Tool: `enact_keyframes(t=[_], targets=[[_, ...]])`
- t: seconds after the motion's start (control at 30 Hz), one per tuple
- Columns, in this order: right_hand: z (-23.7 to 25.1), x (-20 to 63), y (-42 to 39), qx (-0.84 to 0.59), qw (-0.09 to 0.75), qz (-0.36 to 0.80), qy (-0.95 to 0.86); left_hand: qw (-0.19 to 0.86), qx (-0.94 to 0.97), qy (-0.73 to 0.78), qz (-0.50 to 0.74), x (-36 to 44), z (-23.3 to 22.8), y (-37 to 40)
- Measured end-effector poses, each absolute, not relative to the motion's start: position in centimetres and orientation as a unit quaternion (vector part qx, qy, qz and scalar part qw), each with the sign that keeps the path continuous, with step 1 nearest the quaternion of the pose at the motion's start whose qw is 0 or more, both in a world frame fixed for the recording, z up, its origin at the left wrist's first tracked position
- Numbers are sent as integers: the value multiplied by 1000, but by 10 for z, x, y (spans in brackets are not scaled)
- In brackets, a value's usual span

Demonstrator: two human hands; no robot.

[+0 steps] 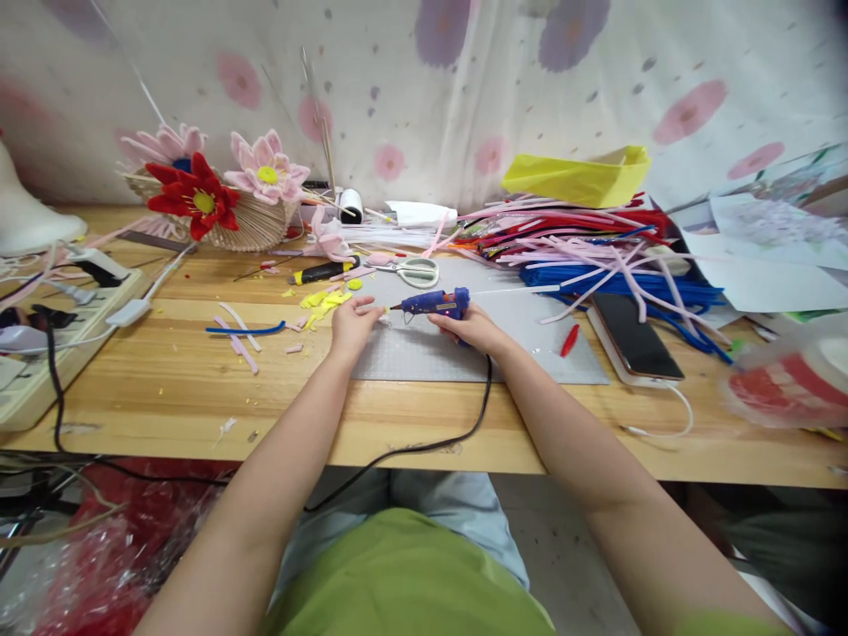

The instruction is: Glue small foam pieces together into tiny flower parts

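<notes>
Wooden tabletop (199, 389) runs across in front of us, its near edge above our green top and pale trousers. From there a black cord (424, 446) climbs over the edge to the blue glue gun (437, 304), which our right hand (472, 329) has closed around, nozzle pointing left. Our left hand (352, 323) rests palm down on the grey cutting mat (464, 349), fingers curled at the nozzle tip; whether it pinches anything we cannot tell (the piece, if any, is too small to see). Just beyond lie yellow scraps (324, 302), scissors (414, 270) and a black-and-yellow knife (323, 271). To the right a phone (634, 336) sits beside a heap of pipe cleaners (583, 247). Farther left, a power strip (40, 371), then a basket (252, 225) with red and pink flowers against the flowered curtain (464, 79).
</notes>
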State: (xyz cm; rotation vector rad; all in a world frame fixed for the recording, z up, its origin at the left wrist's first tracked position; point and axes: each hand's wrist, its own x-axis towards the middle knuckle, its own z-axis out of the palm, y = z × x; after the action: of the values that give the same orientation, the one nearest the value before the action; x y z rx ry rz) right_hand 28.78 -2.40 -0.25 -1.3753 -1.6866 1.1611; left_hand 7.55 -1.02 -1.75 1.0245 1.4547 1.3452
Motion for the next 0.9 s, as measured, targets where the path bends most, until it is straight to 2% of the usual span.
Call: enact_keyframes(t=[0.9], targets=[[-4, 289, -22, -530, 302, 390, -690, 438, 434, 589, 522, 78, -17, -10]])
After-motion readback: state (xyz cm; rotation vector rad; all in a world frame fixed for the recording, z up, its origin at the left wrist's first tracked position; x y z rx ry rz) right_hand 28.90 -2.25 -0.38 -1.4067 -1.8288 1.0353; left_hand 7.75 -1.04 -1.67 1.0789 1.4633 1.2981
